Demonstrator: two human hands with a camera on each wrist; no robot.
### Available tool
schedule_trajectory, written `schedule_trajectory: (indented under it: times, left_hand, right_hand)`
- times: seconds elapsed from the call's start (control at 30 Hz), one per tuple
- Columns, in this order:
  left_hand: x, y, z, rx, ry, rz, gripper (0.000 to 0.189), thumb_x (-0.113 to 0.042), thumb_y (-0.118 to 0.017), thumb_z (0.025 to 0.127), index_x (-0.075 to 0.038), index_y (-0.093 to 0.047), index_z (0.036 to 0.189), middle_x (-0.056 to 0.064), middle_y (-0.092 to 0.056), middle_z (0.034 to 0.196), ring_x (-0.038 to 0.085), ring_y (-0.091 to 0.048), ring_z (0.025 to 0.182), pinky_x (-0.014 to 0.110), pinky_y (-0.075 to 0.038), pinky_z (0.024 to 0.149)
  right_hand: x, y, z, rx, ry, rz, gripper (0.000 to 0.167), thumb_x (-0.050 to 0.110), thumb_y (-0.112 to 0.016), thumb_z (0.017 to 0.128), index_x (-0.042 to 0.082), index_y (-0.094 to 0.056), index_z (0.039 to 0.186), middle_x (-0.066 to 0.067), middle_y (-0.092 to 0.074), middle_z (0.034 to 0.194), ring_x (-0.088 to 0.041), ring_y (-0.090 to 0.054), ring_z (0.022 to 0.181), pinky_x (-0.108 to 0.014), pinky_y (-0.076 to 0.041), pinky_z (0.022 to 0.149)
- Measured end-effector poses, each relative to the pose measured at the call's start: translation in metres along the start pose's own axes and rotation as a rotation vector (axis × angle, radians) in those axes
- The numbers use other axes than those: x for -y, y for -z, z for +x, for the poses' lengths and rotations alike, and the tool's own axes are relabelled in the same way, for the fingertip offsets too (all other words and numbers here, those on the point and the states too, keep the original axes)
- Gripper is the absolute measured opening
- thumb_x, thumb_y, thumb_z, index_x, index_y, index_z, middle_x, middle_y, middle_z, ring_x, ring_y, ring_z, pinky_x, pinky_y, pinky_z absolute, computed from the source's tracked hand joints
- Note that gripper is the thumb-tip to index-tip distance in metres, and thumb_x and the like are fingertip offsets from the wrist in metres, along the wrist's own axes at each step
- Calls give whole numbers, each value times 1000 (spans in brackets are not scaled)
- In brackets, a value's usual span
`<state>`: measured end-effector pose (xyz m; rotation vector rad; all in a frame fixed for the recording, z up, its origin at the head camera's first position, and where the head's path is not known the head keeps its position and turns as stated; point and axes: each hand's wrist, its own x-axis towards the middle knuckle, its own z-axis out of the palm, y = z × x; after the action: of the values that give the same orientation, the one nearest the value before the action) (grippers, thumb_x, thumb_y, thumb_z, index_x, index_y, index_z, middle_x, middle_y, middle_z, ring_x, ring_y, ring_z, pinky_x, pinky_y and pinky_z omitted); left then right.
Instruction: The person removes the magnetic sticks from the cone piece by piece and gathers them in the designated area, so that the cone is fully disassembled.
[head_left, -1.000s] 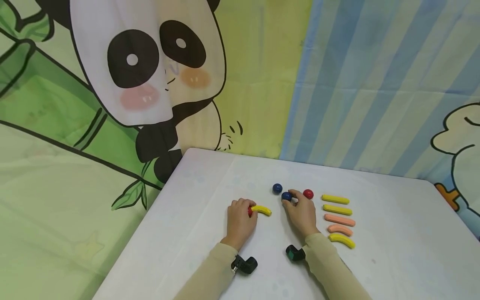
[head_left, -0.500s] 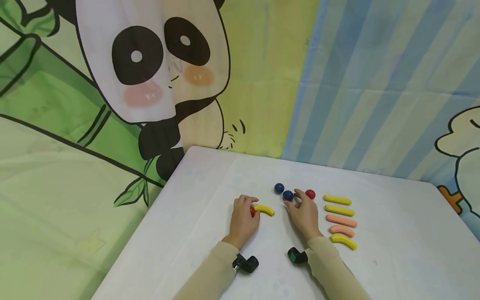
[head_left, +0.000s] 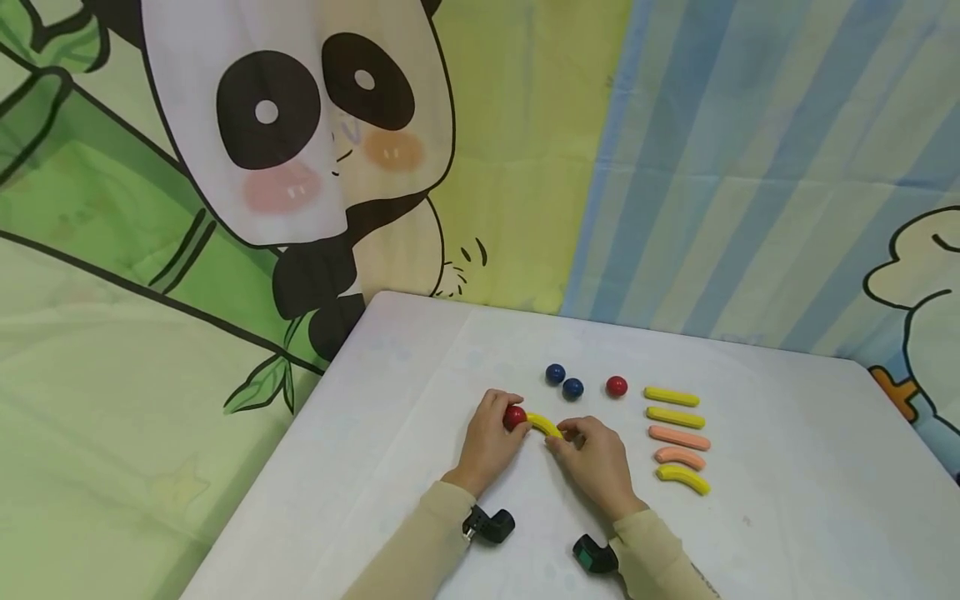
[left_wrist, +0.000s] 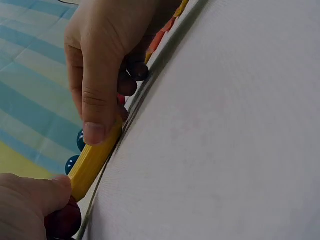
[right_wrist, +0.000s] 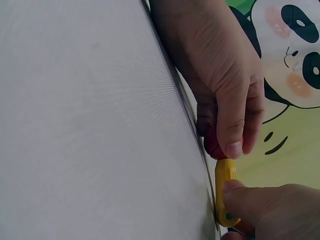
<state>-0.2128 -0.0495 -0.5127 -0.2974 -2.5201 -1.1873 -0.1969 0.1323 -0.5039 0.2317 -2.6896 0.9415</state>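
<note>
My left hand (head_left: 491, 437) grips a glossy red ball (head_left: 515, 417) between thumb and fingers, close over the white table. A curved yellow stick (head_left: 542, 424), shaped like a small banana, meets the ball's right side with its left end. With thumb and fingers my right hand (head_left: 596, 462) pinches the stick's other end. In the left wrist view the right thumb lies on top of the yellow stick (left_wrist: 92, 165), and the red ball (left_wrist: 64, 220) shows partly under the left thumb. From the right wrist view, the left fingers partly cover the red ball (right_wrist: 212, 142).
Two dark blue balls (head_left: 573, 388) lie beyond the hands, with another red ball (head_left: 617, 386) to their right. Several yellow and pink sticks form a column on the right, among them a straight pink stick (head_left: 678, 437) and a curved yellow one (head_left: 682, 478). A printed curtain (head_left: 517, 167) borders the white table (head_left: 795, 467).
My right hand has left the nearer blue ball and come down leftward to the curved yellow stick, taking its end. The held red ball and the stick have shifted slightly right.
</note>
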Motion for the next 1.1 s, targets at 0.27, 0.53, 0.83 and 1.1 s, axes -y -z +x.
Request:
schedule_trajectory:
  times: [0.27, 0.53, 0.83, 1.1]
  left_hand:
    - [2, -4, -2, 12, -41, 6, 32, -18, -79, 83, -12, -65, 111, 1, -59, 110, 15, -59, 105, 31, -52, 92]
    - [0, -6, -1, -8, -52, 57, 32, -22, -80, 82, -13, -66, 109, 0, -60, 107, 17, -56, 100, 31, -51, 87]
    - [-2, 0, 4, -43, -27, 97, 32, -25, -81, 80, -13, -68, 107, 1, -65, 105, 20, -54, 95, 34, -44, 82]
    - [3, -1, 3, -34, -12, 77, 31, -25, -80, 82, -14, -68, 107, -1, -65, 105, 18, -53, 95, 32, -44, 81]
  right_hand:
    - [-3, 7, -5, -33, -3, -106, 17, 19, -78, 79, 10, -76, 94, 1, -64, 83, -13, -53, 68, -32, -45, 64]
    - [-11, 36, -34, -55, -34, -139, 14, 18, -78, 80, 14, -75, 93, 2, -65, 86, -13, -55, 72, -30, -44, 63]
    - [-42, 83, -79, -98, -90, -176, 18, 13, -82, 76, 17, -74, 91, 6, -64, 82, -6, -49, 65, -22, -40, 56]
    - [-71, 108, -97, -166, -170, -219, 17, 9, -81, 76, 10, -75, 93, -1, -68, 85, -2, -50, 61, -21, -40, 51]
